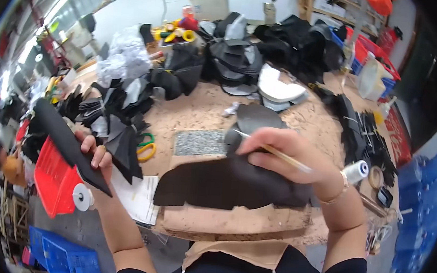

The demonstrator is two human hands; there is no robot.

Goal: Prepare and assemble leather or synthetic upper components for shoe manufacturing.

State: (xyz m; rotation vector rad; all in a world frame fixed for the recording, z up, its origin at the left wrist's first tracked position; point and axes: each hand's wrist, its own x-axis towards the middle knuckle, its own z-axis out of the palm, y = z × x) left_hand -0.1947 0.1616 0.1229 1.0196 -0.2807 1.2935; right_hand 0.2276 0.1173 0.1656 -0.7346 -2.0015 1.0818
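Clearly, left fingers (88, 144) hold a black strip (65, 141), long axis slanting down-right, and right fingers (259, 137) a stick (287, 158) pointing up-left.

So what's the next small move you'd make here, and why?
Probably bring the left hand inward, so its black strip comes alongside the dark panel. The strip is held out to the left, apart from the panel, while the right hand, holding a slim tool, is already at the panel.
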